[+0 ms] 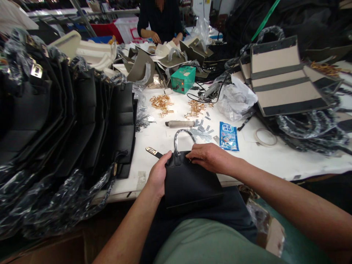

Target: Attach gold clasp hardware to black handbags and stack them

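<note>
- Centrally, a black handbag (192,185) sits upright, leaning slightly, over the wearer's lap, at the near edge of the white worktable (291,156).
- The left hand (158,176) is clamped on the bag's left side, thumb at its top corner; a black strap with a gold-coloured plate (152,151) juts out beyond that thumb.
- The right hand (206,156) has its fingers bunched at the bag's top edge, by a small gold-coloured glint; whether they pinch anything cannot be told.
- Between the hands rises the plastic-wrapped handle (175,139).
- Beyond it lie a wrapped bar (180,124), grey metal plates (203,132), two heaps of gold-coloured fittings (161,101) and a green box (183,79) with a lit red lamp.
- Rightward is a blue packet (229,137); leftward, a row of black bags (85,110).
- Across the table, a co-worker (161,22) handles pieces.
</note>
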The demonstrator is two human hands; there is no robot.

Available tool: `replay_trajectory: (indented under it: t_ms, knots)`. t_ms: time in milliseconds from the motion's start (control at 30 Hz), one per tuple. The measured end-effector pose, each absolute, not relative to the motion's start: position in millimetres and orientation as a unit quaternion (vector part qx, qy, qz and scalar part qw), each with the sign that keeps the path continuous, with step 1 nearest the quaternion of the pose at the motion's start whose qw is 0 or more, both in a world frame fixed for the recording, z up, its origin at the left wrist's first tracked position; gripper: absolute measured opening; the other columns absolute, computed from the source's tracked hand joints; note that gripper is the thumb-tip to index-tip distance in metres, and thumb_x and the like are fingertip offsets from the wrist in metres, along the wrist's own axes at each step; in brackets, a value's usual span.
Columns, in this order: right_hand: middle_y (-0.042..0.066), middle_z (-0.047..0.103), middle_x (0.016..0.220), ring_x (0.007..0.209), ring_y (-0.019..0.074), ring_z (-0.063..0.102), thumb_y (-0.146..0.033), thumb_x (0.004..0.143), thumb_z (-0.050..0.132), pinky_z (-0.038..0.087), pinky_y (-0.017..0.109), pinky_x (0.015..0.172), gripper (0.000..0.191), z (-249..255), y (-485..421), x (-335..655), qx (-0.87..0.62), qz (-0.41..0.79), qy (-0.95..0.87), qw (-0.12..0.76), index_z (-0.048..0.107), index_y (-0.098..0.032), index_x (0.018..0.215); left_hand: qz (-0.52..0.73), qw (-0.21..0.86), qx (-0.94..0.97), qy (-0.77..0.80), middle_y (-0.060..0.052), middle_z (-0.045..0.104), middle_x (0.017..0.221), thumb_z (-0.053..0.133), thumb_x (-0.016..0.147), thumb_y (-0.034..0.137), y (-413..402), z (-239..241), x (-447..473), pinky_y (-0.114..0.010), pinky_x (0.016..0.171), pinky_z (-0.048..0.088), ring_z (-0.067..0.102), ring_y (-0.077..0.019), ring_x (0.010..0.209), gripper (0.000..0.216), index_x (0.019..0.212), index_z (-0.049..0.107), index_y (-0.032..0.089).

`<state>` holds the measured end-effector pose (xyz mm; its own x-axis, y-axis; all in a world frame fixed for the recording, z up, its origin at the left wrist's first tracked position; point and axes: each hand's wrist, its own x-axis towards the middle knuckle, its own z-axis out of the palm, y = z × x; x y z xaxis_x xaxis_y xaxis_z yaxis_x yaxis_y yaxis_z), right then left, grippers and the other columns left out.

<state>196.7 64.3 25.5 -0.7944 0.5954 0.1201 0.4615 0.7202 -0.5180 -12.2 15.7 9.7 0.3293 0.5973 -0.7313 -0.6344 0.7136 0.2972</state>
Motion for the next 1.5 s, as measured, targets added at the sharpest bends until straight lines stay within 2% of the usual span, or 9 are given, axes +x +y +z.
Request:
replay_trajectory:
  t_ms: [200,367,600,733,867,1033,1233,1400,1500]
  knots:
    - [0.005,0.068,0.095,0.086,0.0176,0.065,-0.014,0.089,0.062,0.047,0.026,0.076,0.022,26.6,62.8,196.7,-0.305,0.248,-0.908,0.145,0.069,-0.022,0.108,0.386,0.804,-0.008,0.452,-0.013,0.078,0.082,0.061,0.084,0.037,14.4,11.7,-10.2,-0.044,0.079,0.059,0.075,-0.0296,0.074,0.040,0.111,0.070,0.009]
    - [0.006,0.068,0.096,0.086,0.0168,0.065,-0.016,0.094,0.055,0.046,0.025,0.076,0.022,27.6,64.7,202.4,-0.273,0.261,-0.916,0.136,0.068,-0.022,0.112,0.389,0.799,-0.011,0.460,-0.012,0.078,0.081,0.062,0.084,0.037,12.4,9.6,-9.7,-0.044,0.079,0.059,0.075,-0.0292,0.074,0.040,0.111,0.070,0.010]
    - [0.005,0.067,0.087,0.080,0.0168,0.064,-0.017,0.095,0.053,0.044,0.025,0.070,0.020,29.0,55.6,194.3,-0.313,0.203,-0.922,0.107,0.069,-0.021,0.106,0.397,0.787,-0.007,0.472,-0.012,0.078,0.081,0.063,0.083,0.035,12.8,10.9,-9.9,-0.043,0.078,0.060,0.075,-0.0288,0.073,0.038,0.110,0.070,0.009]
    - [0.005,0.068,0.095,0.085,0.0170,0.064,-0.018,0.092,0.059,0.046,0.026,0.075,0.021,25.4,52.3,195.5,-0.339,0.236,-0.898,0.154,0.067,-0.022,0.111,0.400,0.791,0.003,0.464,-0.012,0.078,0.082,0.063,0.083,0.034,12.5,11.7,-9.9,-0.042,0.077,0.060,0.075,-0.0285,0.073,0.035,0.107,0.071,0.010]
    - [0.003,0.068,0.092,0.082,0.0164,0.063,-0.021,0.085,0.066,0.046,0.026,0.074,0.014,23.9,51.5,194.1,-0.368,0.263,-0.873,0.180,0.068,-0.020,0.099,0.394,0.799,0.019,0.454,-0.013,0.077,0.083,0.064,0.083,0.035,11.1,9.3,-10.0,-0.042,0.076,0.060,0.075,-0.0288,0.075,0.035,0.105,0.072,0.010]
    - [0.002,0.066,0.083,0.074,0.0156,0.060,-0.015,0.078,0.063,0.042,0.025,0.069,0.010,23.5,50.5,184.4,-0.383,0.200,-0.885,0.173,0.067,-0.019,0.086,0.394,0.797,0.018,0.458,-0.012,0.078,0.084,0.064,0.083,0.037,10.2,10.5,-9.3,-0.042,0.075,0.060,0.075,-0.0290,0.075,0.036,0.107,0.071,0.011]
    - [0.003,0.064,0.081,0.073,0.0157,0.059,-0.015,0.081,0.061,0.041,0.025,0.068,0.007,25.3,55.3,182.4,-0.346,0.196,-0.905,0.151,0.067,-0.019,0.081,0.412,0.788,0.030,0.457,-0.012,0.078,0.083,0.065,0.082,0.034,9.6,12.1,-8.3,-0.041,0.076,0.060,0.075,-0.0284,0.075,0.035,0.106,0.072,0.010]
    - [0.003,0.066,0.087,0.078,0.0154,0.062,-0.022,0.089,0.064,0.045,0.025,0.072,0.008,26.5,59.4,188.4,-0.313,0.286,-0.890,0.164,0.071,-0.020,0.090,0.439,0.768,0.064,0.462,-0.010,0.078,0.084,0.067,0.081,0.033,7.2,7.5,-8.0,-0.038,0.076,0.060,0.074,-0.0270,0.077,0.034,0.106,0.072,0.011]
    - [0.003,0.067,0.088,0.079,0.0149,0.064,-0.025,0.089,0.066,0.047,0.024,0.073,0.009,27.3,58.6,191.9,-0.330,0.328,-0.867,0.179,0.073,-0.021,0.093,0.443,0.764,0.071,0.463,-0.010,0.078,0.083,0.069,0.080,0.034,6.4,5.8,-7.9,-0.037,0.077,0.059,0.074,-0.0269,0.078,0.036,0.106,0.072,0.011]
